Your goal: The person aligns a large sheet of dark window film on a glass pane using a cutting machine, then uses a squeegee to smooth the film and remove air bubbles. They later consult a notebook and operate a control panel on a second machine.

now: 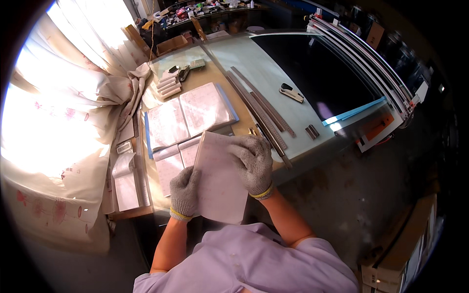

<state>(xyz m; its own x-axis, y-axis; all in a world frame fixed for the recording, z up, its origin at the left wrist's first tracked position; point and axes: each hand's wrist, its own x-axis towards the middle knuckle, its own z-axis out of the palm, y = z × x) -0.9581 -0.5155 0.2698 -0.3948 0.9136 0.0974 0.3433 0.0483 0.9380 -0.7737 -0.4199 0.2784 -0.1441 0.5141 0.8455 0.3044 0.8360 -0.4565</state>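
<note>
A thin pad of pale paper is held up over the near edge of the table. My left hand, in a grey knit glove with a yellow cuff, grips its left edge. The gloved right hand holds it at the upper right, fingers bent over the sheet. Just beyond lies an open ledger with blue cover edges, its pages spread flat. Other written sheets lie below it, partly hidden by the pad. What is written on the pad is too faint to make out.
Several metal rulers lie right of the ledger, with a utility knife and a stapler farther off. A black panel and a long rail fill the far right. Curtains hang at left; cardboard boxes stand lower right.
</note>
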